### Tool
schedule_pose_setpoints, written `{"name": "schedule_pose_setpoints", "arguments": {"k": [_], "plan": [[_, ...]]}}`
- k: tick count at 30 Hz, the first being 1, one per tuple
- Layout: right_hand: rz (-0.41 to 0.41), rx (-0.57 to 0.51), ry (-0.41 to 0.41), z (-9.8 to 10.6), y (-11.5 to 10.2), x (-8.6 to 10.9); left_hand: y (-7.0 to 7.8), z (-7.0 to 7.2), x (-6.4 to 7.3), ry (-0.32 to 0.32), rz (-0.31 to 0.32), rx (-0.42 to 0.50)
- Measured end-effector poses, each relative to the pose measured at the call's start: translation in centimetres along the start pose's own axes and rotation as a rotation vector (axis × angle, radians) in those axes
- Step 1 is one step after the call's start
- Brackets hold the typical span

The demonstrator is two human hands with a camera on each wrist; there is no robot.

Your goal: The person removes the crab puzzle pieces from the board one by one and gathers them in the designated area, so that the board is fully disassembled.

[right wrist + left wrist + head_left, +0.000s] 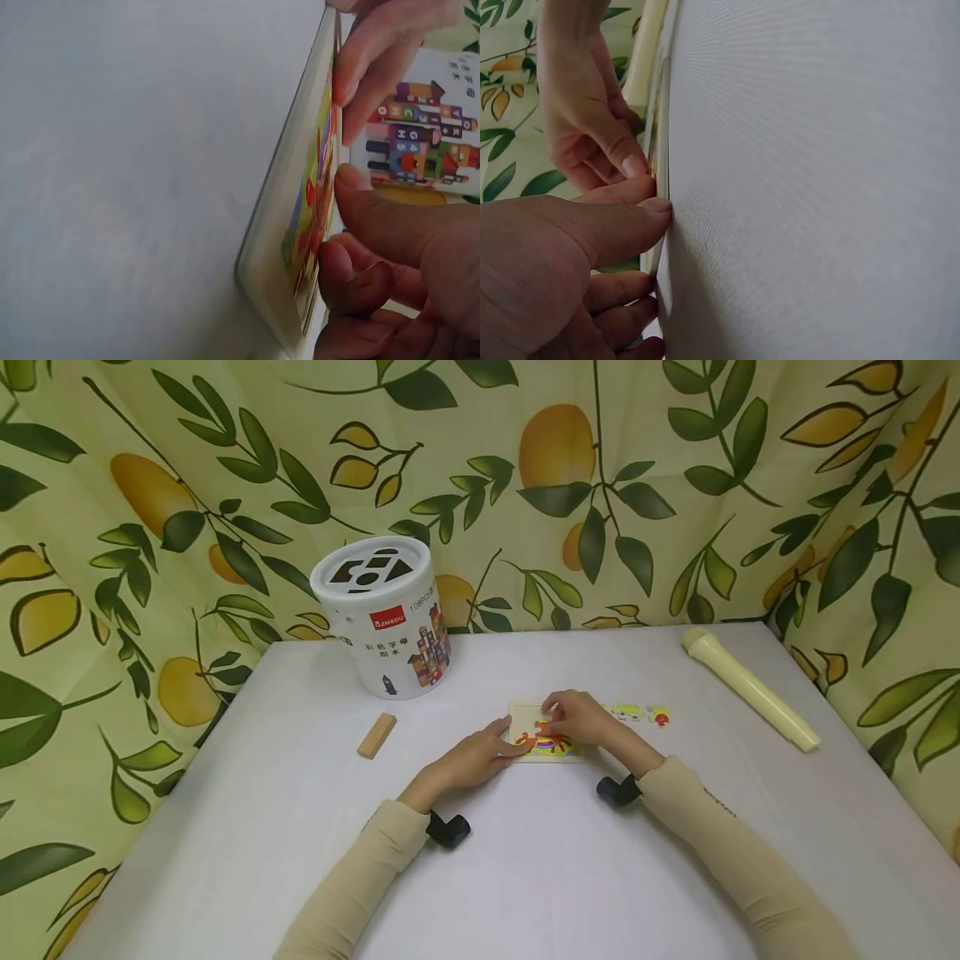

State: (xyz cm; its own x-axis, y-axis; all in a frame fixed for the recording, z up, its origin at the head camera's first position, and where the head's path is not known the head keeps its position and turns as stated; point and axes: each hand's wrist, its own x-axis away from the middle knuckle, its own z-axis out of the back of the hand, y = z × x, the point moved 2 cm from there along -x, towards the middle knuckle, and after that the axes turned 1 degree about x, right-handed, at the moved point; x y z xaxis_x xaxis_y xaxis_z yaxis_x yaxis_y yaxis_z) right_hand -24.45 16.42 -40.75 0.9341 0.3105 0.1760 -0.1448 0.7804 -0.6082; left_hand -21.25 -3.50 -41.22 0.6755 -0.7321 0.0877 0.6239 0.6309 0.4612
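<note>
Head view: board (525, 711) lies right of and nearer than tub (382, 618); left hand (472, 758) grasps board's edge, presumably bracing; right hand (581, 717) touches orange piece (540, 727), pinch or press, cannot tell; loose pieces (658, 716) farther right of tub, likely for reach.

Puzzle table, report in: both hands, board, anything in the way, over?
Left hand at puzzle board, holding its left side. Right hand fingertips on orange piece. Board part-filled, upper left bare. Loose pieces to the right, no obstruction seen.
</note>
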Motion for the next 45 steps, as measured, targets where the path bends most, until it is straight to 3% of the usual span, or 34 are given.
{"name": "schedule_pose_setpoints", "arguments": {"k": [18, 32, 37, 45], "plan": [[-0.012, 0.038, -0.029, -0.8, -0.2, -0.1, 0.1, 0.0, 0.2, 0.002, 0.012, -0.013], [0.035, 0.052, -0.005, -0.8, -0.2, 0.1, -0.1, -0.2, 0.0, 0.006, 0.018, -0.018], [0.036, 0.007, 0.018, -0.4, 0.0, 0.1, -0.1, -0.2, 0.0, -0.005, 0.023, -0.006], [-0.028, -0.171, 0.077, 0.3, 1.4, -0.2, -0.1, -0.1, 0.0, -0.009, 0.037, 0.001]]}}
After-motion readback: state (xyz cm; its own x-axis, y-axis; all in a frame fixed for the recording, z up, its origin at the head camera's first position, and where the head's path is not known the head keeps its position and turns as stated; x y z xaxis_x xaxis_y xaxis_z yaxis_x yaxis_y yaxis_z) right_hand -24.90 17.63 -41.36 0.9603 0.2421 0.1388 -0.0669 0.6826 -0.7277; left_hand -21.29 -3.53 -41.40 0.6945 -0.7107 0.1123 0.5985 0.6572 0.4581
